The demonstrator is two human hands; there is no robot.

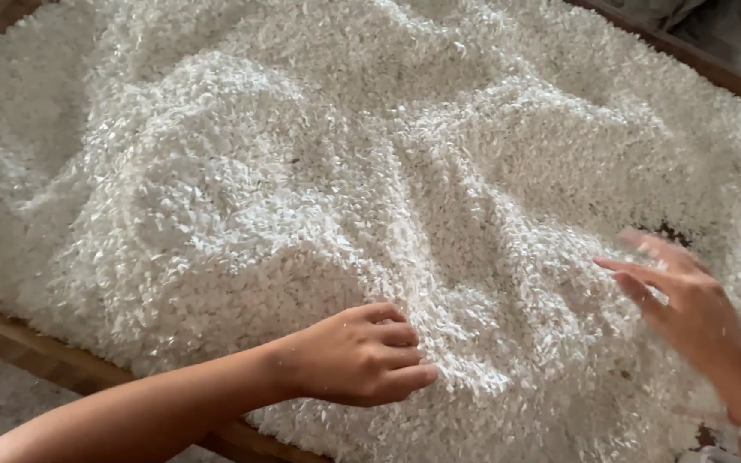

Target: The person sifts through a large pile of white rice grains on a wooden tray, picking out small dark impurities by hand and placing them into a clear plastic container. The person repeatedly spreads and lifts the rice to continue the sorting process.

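Fingers point(400, 343) of the left hand point(358, 353) are curled in, half a loose fist, knuckles pressing into the rice point(319, 171) right by the near edge of the wooden tray point(36, 351). Can't tell if there's any grain actually trapped inside the curl. The right hand point(688, 313) is over toward the tray's right side, fingers spread and a bit blurred, just above or skimming the grains, holding nothing that I can see.

The rice fills pretty much the whole tray, heaped in soft ridges and dips, with a thin dark patch near the right hand where the bottom seems to peek through.

My guess on handling: loose, dry, light grain by grain, and it'll just pour through any gap. No pinching it. Cupped palms from underneath a ridge, or flat hands pushing it along.
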